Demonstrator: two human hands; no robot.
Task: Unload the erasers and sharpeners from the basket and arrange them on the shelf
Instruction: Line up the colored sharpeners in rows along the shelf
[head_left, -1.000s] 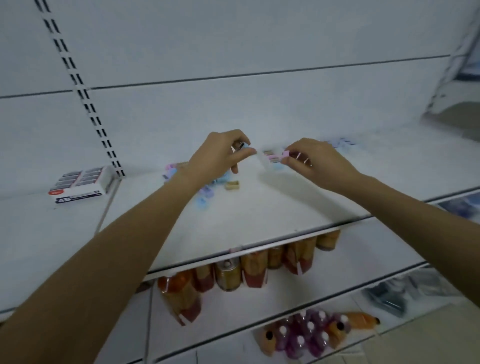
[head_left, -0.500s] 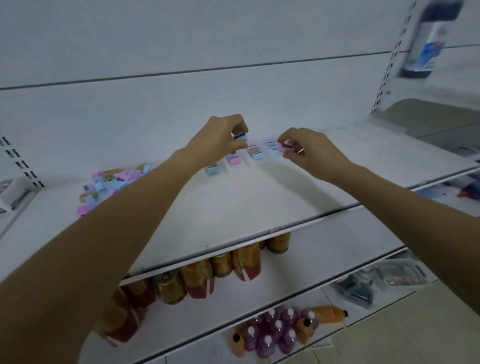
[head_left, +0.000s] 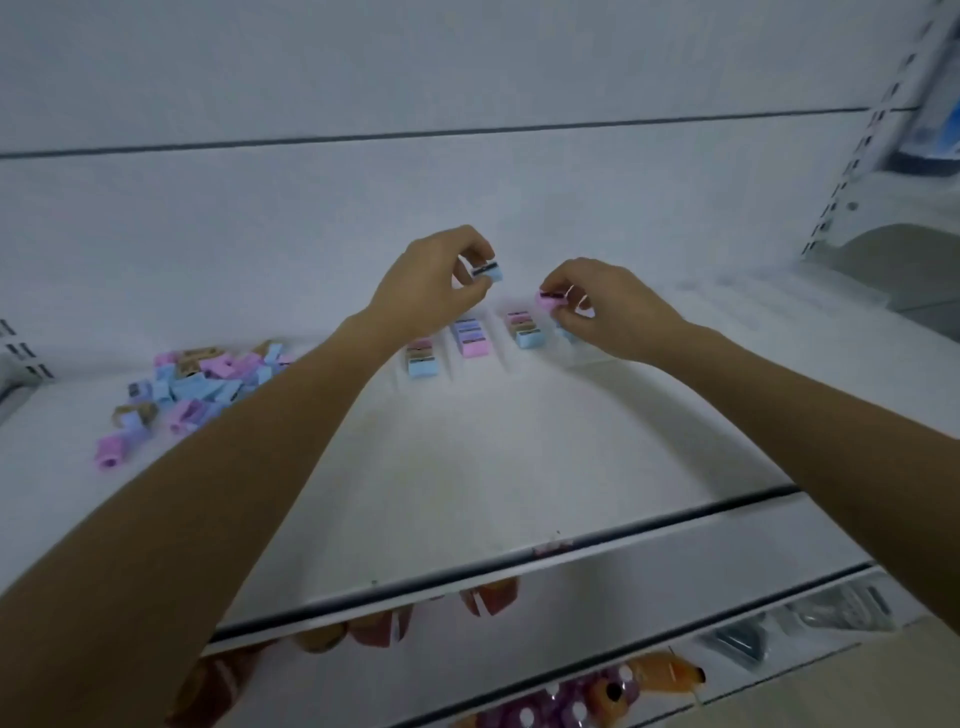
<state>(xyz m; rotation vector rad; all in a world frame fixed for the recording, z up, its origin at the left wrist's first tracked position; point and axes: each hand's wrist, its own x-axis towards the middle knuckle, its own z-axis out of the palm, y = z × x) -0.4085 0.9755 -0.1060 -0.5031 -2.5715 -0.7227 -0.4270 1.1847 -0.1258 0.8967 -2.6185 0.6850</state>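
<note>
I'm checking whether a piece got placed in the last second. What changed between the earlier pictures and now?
Nothing was let go. The left hand still pinches a blue sharpener behind the short rows. The right hand still pinches a pink sharpener, now shifted slightly over their right end. The rows and the loose pile on the shelf stayed put; mainly the view swung to the right.

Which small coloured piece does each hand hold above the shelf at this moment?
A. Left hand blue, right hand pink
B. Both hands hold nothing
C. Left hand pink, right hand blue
A: the left hand pinches a blue piece and the right hand pinches a pink piece, both just above the short rows on the shelf.
</note>
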